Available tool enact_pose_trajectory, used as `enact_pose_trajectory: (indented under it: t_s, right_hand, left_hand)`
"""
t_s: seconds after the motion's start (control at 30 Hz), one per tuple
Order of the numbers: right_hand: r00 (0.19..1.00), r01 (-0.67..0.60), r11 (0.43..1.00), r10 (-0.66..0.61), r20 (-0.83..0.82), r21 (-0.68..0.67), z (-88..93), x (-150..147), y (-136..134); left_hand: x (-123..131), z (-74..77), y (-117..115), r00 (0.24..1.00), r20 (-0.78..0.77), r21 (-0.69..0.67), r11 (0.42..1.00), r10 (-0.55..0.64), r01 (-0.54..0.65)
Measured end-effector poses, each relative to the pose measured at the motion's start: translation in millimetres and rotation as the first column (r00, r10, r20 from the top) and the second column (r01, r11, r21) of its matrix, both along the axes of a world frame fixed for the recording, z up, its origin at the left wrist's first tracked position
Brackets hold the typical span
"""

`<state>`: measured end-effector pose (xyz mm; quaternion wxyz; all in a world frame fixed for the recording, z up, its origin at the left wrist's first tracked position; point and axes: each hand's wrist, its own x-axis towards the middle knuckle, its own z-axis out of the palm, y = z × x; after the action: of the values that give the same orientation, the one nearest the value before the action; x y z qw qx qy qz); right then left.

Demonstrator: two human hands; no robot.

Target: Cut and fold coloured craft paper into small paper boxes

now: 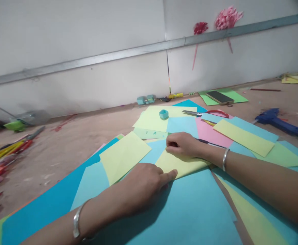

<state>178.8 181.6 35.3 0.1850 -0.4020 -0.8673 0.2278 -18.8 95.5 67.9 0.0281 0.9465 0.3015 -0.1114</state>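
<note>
A pale yellow sheet (189,165) lies under both of my hands, on top of light blue paper (197,207). My left hand (149,183) rests on its near edge with the index finger stretched out and the other fingers curled. My right hand (182,145) is closed, its curled fingers pressed on the far part of the same sheet; whatever they may hold is hidden. A dark pen (212,143) lies partly behind my right wrist. Beyond the hands, a small teal paper ring (163,114) sits on another pale yellow sheet (151,118).
Red-handled scissors (216,113) lie on papers at the back. A blue glue gun (279,122) is at the right. Behind the papers, a phone (219,97) rests on green paper. More tools (16,146) lie at the left. A wall (100,88) stands behind.
</note>
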Motion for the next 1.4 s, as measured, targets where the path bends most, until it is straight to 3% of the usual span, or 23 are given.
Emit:
enact_pose_trajectory:
  t_s: [0.13,0.5,0.8,1.0,1.13,1.4]
  right_hand:
    - [1.000,0.004,1.000,-0.004,0.008,0.007,0.3,-0.2,-0.9]
    - [0.999,-0.021,1.000,0.021,0.025,0.012,2.6,-0.3,-0.6]
    - [0.998,-0.044,0.999,0.043,0.050,0.025,1.2,0.5,1.8]
    - [0.996,-0.056,0.998,0.054,0.069,0.024,3.7,1.0,1.5]
    - [0.995,-0.066,0.997,0.064,0.071,0.030,2.2,1.4,2.7]
    - [0.995,-0.076,0.996,0.073,0.063,0.041,0.1,2.6,4.5]
  left_hand:
    - [0.5,6.5,-7.0,0.998,-0.050,-0.012,0.999,-0.034,0.033]
    - [2.3,0.8,8.1,0.968,0.103,0.041,0.973,-0.230,0.227]
    - [6.2,-3.7,14.9,0.968,0.144,-0.002,0.978,-0.207,0.210]
    - [18.0,5.9,17.1,0.973,0.103,-0.058,0.976,-0.205,0.211]
    - [27.1,8.5,17.4,0.969,0.110,-0.027,0.974,-0.222,0.226]
    - [36.3,-4.8,28.1,0.924,0.268,-0.026,0.956,-0.274,0.292]
